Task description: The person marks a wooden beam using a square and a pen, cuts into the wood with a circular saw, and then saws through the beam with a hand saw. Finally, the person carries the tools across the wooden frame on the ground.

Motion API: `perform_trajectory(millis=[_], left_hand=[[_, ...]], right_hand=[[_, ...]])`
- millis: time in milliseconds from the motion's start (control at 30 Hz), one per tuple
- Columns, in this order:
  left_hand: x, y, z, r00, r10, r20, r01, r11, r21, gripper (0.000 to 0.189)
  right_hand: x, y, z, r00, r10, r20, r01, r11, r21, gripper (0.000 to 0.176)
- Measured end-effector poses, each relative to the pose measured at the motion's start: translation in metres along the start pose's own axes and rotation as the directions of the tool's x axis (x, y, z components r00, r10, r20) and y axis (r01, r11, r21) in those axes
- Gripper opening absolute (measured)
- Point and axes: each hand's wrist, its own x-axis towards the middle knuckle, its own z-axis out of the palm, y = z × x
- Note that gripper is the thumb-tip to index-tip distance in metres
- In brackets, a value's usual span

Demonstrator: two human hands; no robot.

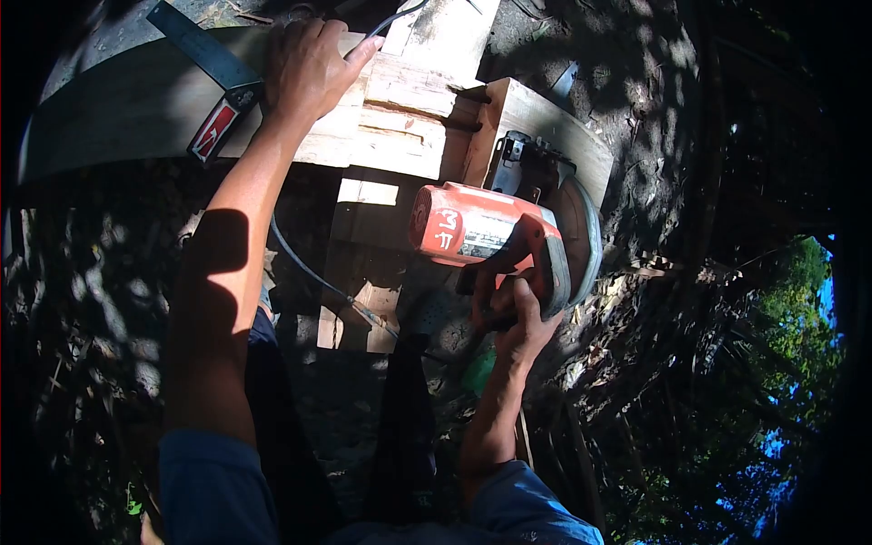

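Note:
My left hand (313, 73) bears on a pale wooden board (127, 100), its fingers bent over the far edge and the thumb stretched to the right. Just left of that wrist lies a try square (204, 50) with a grey blade and a red-labelled stock. My right hand (522, 318) is wrapped around the rear handle of an orange circular saw (468, 222). The saw's base is against a notched timber block (554, 123) at the right end of the wood. The blade's cutting edge is hidden from this angle.
Another timber (440, 41) runs away from me beyond the joint. A power cord (313, 272) hangs below my left forearm. A wooden piece (363, 313) stands below the board near my legs. A green object (479, 371) lies beside my right wrist. Leaf-littered ground (627, 309) spreads to the right.

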Motion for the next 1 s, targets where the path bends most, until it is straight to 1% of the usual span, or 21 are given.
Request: perform_trajectory(millis=[33,267,333,400,533,667,733,867,933,1000], left_hand=[[0.0,-0.001,0.0,1.0,0.024,-0.004,-0.024,0.999,0.042,0.054],[0.0,0.0,-0.001,0.999,0.03,-0.03,-0.029,0.999,0.034,0.052],[0.0,-0.001,0.001,0.993,0.068,-0.1,-0.064,0.997,0.041,0.049],[0.001,-0.003,0.002,0.989,0.087,-0.117,-0.083,0.996,0.039,0.048],[0.002,-0.003,0.001,0.977,0.13,-0.172,-0.124,0.991,0.043,0.045],[0.0,0.0,-0.006,0.976,0.138,-0.17,-0.133,0.99,0.036,0.044],[-0.002,0.003,-0.011,0.995,0.083,-0.059,-0.08,0.996,0.05,0.048],[-0.002,0.004,-0.012,0.993,0.086,-0.079,-0.083,0.996,0.042,0.047],[-0.001,0.004,-0.013,0.997,0.067,-0.042,-0.066,0.997,0.035,0.048],[-0.001,0.005,-0.014,0.998,0.06,-0.031,-0.059,0.998,0.038,0.048]], right_hand=[[0.001,0.0,0.0,1.0,-0.001,0.001,0.001,1.0,-0.001,0.022],[0.002,-0.005,0.006,0.999,0.009,-0.031,-0.01,1.0,-0.019,0.022],[0.003,-0.004,0.006,0.999,0.007,-0.032,-0.008,1.0,-0.01,0.022],[0.006,-0.003,0.005,1.0,-0.009,-0.022,0.009,1.0,-0.012,0.023],[0.01,-0.004,0.006,1.0,0.004,-0.018,-0.005,1.0,-0.014,0.023],[0.009,-0.001,0.001,1.0,-0.011,0.005,0.011,1.0,-0.017,0.024],[0.011,-0.001,0.0,1.0,-0.015,0.018,0.016,1.0,-0.016,0.025],[0.015,-0.004,0.003,1.0,-0.011,0.018,0.011,1.0,-0.001,0.023],[0.017,-0.006,0.004,1.0,-0.005,0.027,0.004,1.0,0.014,0.022],[0.018,-0.006,0.004,1.0,0.003,0.01,-0.003,1.0,-0.016,0.021]])
